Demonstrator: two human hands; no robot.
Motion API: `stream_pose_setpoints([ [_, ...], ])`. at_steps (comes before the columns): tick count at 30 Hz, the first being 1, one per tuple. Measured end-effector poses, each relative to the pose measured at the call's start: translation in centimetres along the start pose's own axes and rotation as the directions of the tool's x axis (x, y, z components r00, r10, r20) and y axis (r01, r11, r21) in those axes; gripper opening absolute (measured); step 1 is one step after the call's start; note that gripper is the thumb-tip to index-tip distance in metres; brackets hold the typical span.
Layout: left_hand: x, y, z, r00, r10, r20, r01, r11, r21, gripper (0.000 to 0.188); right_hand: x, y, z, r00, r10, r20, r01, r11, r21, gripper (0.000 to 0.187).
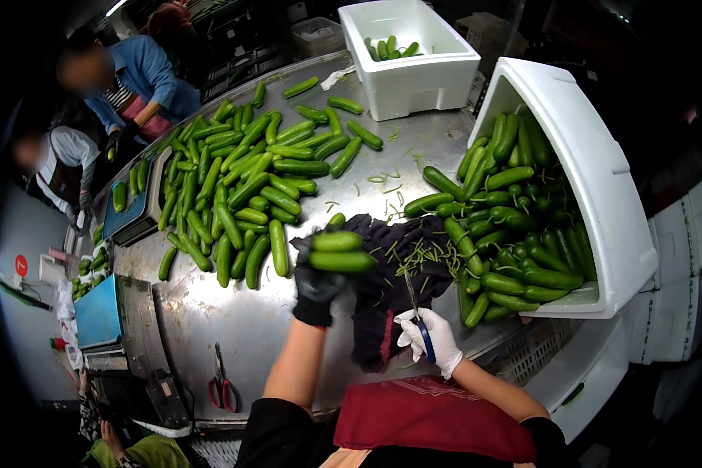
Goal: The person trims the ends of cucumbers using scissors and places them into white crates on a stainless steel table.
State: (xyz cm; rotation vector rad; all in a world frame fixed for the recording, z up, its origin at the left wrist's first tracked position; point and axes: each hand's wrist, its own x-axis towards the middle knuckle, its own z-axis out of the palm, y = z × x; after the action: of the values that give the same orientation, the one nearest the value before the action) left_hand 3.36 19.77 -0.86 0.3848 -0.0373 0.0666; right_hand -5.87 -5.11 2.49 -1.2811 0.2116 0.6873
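Observation:
My left hand [315, 292], in a black glove, is closed around a pair of green cucumbers [340, 261] held over the metal table. They are slightly blurred. In my right hand [443, 342], gloved in white, are scissors with blue handles [425, 338], their blades pointing away from me. Beneath and between the hands lies a crumpled dark cloth [373, 308], strewn with thin green stem trimmings [433, 256]. To the right, a white foam box [628, 222] lies tipped on its side, and cucumbers [515, 222] spill from it toward the cloth. Left of the cloth spreads a large cucumber pile [238, 183].
Another white foam box [421, 82] stands upright at the back with several cucumbers inside. Red-handled scissors [222, 386] lie near the front edge. A scale [136, 203] holds cucumbers at the left, near two people [144, 74]. A blue-topped device [100, 312] sits at the left.

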Motion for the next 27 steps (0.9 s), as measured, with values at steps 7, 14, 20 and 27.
stream_pose_setpoints([
  [7, 12.3, 11.1, -2.3, 0.938, 0.234, 0.257, -0.238, 0.971, -0.019, 0.054, -1.5, 1.4, -2.6, 0.999, 0.040, -0.033, -0.039, 0.999, 0.032, 0.017],
  [14, 17.8, -10.6, 5.0, 0.758, -0.487, 0.433, -0.580, -0.201, 0.790, 0.057, -1.7, 2.6, -3.7, 0.997, 0.062, -0.050, -0.057, 0.994, 0.098, 0.021],
  [20, 21.7, -14.3, 6.4, 0.614, -0.785, 0.084, -0.752, -0.549, 0.365, 0.079, -1.5, 3.2, -4.0, 0.998, 0.029, -0.062, -0.028, 1.000, 0.008, 0.026],
  [27, 20.0, -14.2, 6.6, 0.722, -0.690, 0.049, -0.662, -0.669, 0.339, 0.052, -1.4, 3.1, -4.6, 0.998, 0.020, -0.053, -0.015, 0.996, 0.086, 0.026],
])
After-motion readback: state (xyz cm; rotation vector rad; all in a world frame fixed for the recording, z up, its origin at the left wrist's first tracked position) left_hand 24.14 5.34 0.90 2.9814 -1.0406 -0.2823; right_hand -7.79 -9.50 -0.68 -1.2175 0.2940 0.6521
